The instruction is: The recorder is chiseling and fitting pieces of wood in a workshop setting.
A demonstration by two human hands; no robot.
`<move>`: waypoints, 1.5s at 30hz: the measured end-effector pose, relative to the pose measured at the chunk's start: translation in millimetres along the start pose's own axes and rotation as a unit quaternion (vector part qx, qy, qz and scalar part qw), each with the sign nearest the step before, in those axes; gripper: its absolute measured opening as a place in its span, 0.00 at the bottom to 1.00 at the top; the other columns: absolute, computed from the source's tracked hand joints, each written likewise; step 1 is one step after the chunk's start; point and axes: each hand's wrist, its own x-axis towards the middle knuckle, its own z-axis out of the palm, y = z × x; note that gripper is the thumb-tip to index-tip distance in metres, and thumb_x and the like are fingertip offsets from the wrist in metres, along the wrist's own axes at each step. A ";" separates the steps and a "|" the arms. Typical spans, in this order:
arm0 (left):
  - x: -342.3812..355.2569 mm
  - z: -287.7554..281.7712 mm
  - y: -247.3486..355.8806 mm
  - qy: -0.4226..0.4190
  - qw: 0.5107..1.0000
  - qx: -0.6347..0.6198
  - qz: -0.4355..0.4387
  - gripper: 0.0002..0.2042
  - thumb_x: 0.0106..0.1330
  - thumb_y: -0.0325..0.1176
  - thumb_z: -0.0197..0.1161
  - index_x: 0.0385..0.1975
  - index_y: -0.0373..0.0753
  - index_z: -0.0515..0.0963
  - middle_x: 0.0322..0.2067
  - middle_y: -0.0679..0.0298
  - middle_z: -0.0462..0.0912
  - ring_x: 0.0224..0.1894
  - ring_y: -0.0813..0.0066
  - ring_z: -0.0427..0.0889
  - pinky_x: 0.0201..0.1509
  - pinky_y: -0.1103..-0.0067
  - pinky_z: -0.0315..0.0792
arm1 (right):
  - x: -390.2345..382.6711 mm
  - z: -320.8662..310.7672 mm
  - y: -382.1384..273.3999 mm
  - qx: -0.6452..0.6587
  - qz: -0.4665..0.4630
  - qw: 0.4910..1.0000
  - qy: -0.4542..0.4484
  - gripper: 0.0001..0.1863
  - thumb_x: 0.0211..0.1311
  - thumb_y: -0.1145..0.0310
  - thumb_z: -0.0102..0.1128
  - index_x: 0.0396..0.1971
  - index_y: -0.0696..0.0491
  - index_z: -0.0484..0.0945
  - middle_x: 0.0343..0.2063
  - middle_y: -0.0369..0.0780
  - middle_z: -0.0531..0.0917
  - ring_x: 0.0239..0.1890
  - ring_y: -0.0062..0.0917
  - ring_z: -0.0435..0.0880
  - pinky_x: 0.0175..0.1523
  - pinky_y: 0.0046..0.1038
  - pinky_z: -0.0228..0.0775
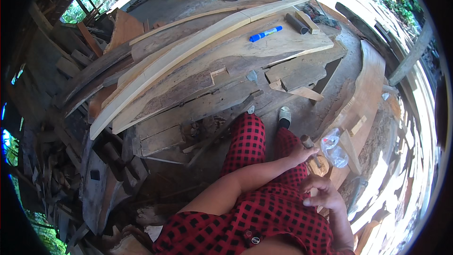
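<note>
– How are things held?
– By the left hand (301, 154), near right, a wooden handle (306, 140) is gripped; in the right hand (325, 193), thumb and fingers are apart.
– Risk?
– The plastic bag (335, 153) just right might be snagged if the handle is swung.

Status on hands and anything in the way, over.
Left hand gripping brown-handled tool. Right hand loosely curled, seemingly empty. Clear plastic bag close by, possibly in the way.

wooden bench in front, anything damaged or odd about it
Yes: toward the right end of the bench, a short grey plank lies askew beside a dark gap, so the top looks broken, not flush.
</note>
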 end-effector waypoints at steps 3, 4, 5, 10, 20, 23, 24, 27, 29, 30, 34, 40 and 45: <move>4.5 9.0 6.2 -0.015 0.995 0.007 -0.098 0.10 0.59 0.38 0.65 0.21 0.43 0.73 0.15 0.76 0.69 0.16 0.89 0.64 0.19 0.85 0.59 | 0.9 0.4 -60.0 0.015 -0.136 0.957 -0.257 0.19 0.53 0.67 0.67 0.43 0.62 0.77 0.35 0.43 0.80 0.39 0.34 0.80 0.47 0.31 0.68; 3.8 7.8 8.9 -0.014 0.995 0.007 -0.098 0.10 0.59 0.38 0.65 0.21 0.43 0.73 0.15 0.76 0.69 0.16 0.89 0.64 0.19 0.85 0.59 | 1.6 5.4 -64.7 0.015 -0.136 0.956 -0.258 0.19 0.53 0.67 0.67 0.43 0.62 0.77 0.35 0.43 0.80 0.39 0.34 0.80 0.47 0.31 0.68; 3.2 6.8 11.9 -0.010 0.994 0.003 -0.111 0.10 0.59 0.38 0.65 0.21 0.44 0.73 0.15 0.76 0.69 0.15 0.89 0.63 0.18 0.85 0.58 | 3.2 11.6 -68.4 0.009 -0.142 0.955 -0.262 0.21 0.54 0.67 0.66 0.45 0.63 0.75 0.38 0.46 0.79 0.40 0.36 0.79 0.46 0.32 0.69; 0.9 3.6 11.4 -0.015 0.990 0.012 -0.140 0.09 0.58 0.37 0.66 0.24 0.42 0.74 0.17 0.75 0.71 0.17 0.88 0.67 0.20 0.85 0.61 | 2.8 22.6 -72.5 0.024 -0.133 0.954 -0.267 0.23 0.55 0.69 0.64 0.48 0.64 0.73 0.41 0.50 0.78 0.42 0.38 0.78 0.47 0.33 0.69; 6.0 3.1 -5.3 -0.021 0.994 0.032 -0.105 0.08 0.59 0.35 0.65 0.26 0.40 0.75 0.22 0.72 0.76 0.25 0.84 0.72 0.29 0.81 0.67 | -36.1 3.8 -81.6 0.076 -0.096 0.956 -0.265 0.26 0.57 0.63 0.62 0.52 0.63 0.71 0.43 0.48 0.78 0.43 0.37 0.79 0.51 0.32 0.67; -0.8 8.6 0.3 -0.026 0.995 0.017 -0.098 0.07 0.60 0.35 0.65 0.25 0.41 0.75 0.19 0.75 0.72 0.20 0.87 0.68 0.23 0.83 0.62 | -3.8 30.4 -92.6 0.117 -0.244 0.928 -0.255 0.31 0.61 0.60 0.58 0.58 0.65 0.63 0.50 0.52 0.74 0.48 0.37 0.77 0.52 0.33 0.67; -2.6 11.6 1.9 -0.028 0.994 0.008 -0.106 0.07 0.60 0.35 0.65 0.25 0.41 0.75 0.18 0.75 0.71 0.19 0.88 0.66 0.22 0.84 0.60 | 1.8 35.0 -94.2 0.116 -0.244 0.933 -0.239 0.31 0.61 0.60 0.58 0.58 0.65 0.63 0.50 0.52 0.74 0.48 0.37 0.77 0.52 0.33 0.67; -7.9 -7.8 21.7 -0.003 0.994 0.001 -0.105 0.09 0.59 0.38 0.65 0.31 0.41 0.76 0.20 0.74 0.72 0.19 0.89 0.67 0.20 0.86 0.63 | 15.8 30.3 -79.3 0.116 -0.231 0.911 -0.320 0.36 0.59 0.57 0.61 0.58 0.70 0.61 0.48 0.55 0.73 0.41 0.38 0.76 0.44 0.33 0.67; -8.3 5.5 29.0 -0.027 0.990 -0.026 -0.140 0.13 0.57 0.40 0.67 0.36 0.42 0.76 0.25 0.72 0.75 0.23 0.87 0.70 0.21 0.87 0.66 | -6.1 20.6 -90.0 0.108 -0.192 0.933 -0.285 0.35 0.60 0.59 0.59 0.58 0.68 0.61 0.51 0.54 0.72 0.45 0.37 0.76 0.48 0.33 0.67; -6.6 17.4 31.8 -0.051 0.987 -0.015 -0.150 0.14 0.56 0.41 0.68 0.36 0.42 0.76 0.27 0.72 0.76 0.24 0.86 0.71 0.22 0.88 0.66 | -22.4 16.6 -96.7 0.101 -0.157 0.943 -0.277 0.33 0.61 0.61 0.58 0.59 0.66 0.61 0.53 0.53 0.70 0.50 0.37 0.75 0.52 0.34 0.67; 3.8 2.1 39.7 -0.043 0.992 -0.005 -0.120 0.12 0.55 0.43 0.68 0.33 0.44 0.77 0.27 0.72 0.75 0.25 0.85 0.73 0.22 0.86 0.70 | -75.3 -20.3 -66.9 0.153 -0.141 0.936 -0.285 0.34 0.59 0.63 0.61 0.58 0.71 0.61 0.42 0.50 0.78 0.31 0.26 0.81 0.31 0.24 0.72; 3.6 6.7 45.3 -0.032 0.979 0.031 -0.198 0.13 0.57 0.40 0.67 0.37 0.41 0.75 0.34 0.64 0.78 0.31 0.73 0.79 0.30 0.77 0.77 | -148.9 -11.7 73.9 -0.219 0.425 0.740 0.472 0.28 0.53 0.54 0.63 0.49 0.56 0.71 0.31 0.43 0.80 0.34 0.31 0.81 0.42 0.30 0.71; 10.9 9.9 43.5 -0.014 0.986 0.008 -0.165 0.16 0.57 0.35 0.67 0.41 0.39 0.72 0.34 0.62 0.78 0.32 0.71 0.81 0.33 0.75 0.78 | -164.8 25.9 189.5 -0.288 0.497 0.712 0.404 0.40 0.44 0.48 0.66 0.54 0.56 0.65 0.48 0.53 0.71 0.52 0.45 0.73 0.54 0.40 0.67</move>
